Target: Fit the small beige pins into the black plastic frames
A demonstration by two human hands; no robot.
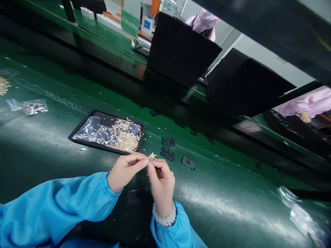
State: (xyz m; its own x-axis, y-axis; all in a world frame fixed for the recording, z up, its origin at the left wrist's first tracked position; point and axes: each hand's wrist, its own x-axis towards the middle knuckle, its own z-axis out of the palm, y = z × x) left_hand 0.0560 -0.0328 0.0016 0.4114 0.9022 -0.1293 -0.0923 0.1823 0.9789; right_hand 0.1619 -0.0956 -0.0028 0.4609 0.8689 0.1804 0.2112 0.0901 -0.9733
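The right hand (pixel 163 179) and left hand (pixel 126 172) meet at the fingertips, each thumb and forefinger pressed together; anything pinched there is too small to tell. Just beyond lies a small heap of beige sticks (pixel 152 156). Black plates (pixel 167 154) lie rightward; leftward, a tray (pixel 89 144) holds more sticks and plastic bags (pixel 89 128).

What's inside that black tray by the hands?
The black tray holds clear plastic packaging and a heap of small pale pieces. A patch of dark floor shows toward the back; whatever lies beneath the heap is covered.
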